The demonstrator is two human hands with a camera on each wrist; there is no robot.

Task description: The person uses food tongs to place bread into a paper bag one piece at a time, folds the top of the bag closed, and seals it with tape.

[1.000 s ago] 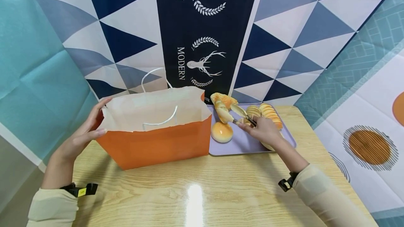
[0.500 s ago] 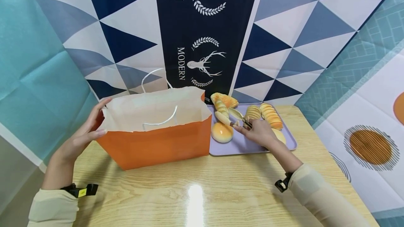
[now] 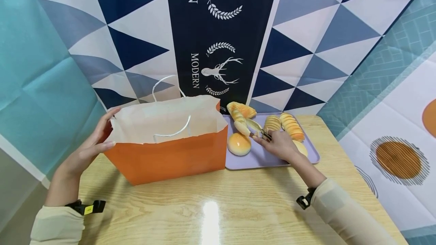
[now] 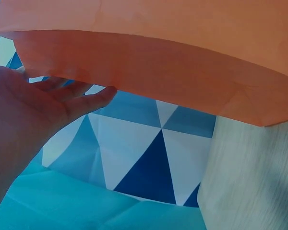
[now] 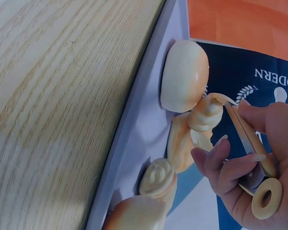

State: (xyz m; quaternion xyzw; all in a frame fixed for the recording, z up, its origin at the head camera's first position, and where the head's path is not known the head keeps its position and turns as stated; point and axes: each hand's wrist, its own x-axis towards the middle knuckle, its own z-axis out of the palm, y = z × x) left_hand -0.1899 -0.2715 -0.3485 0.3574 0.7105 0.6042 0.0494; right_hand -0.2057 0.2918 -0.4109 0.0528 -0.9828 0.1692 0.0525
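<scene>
My right hand holds a pair of cream-tipped tongs by its metal middle. In the head view, the tong tips lie at the near end of a twisted bread roll; whether they pinch it I cannot tell. A folded golden pastry touches that roll at the back of the lilac tray. Nearer sits a round bun. My left hand rests on the left side of a large orange paper bag, thumb at the front corner, extended fingers at the back one.
Two ridged rolls and a pale bun, partly behind the right wrist, are also on the tray. The bag stands open-topped against the tray's left side, its white rope handles upright. Patterned cloth hangs behind the wooden table.
My right hand and the tongs have shifted a little left over the tray, uncovering the pale bun behind the wrist. The left hand and bag have stayed put.
</scene>
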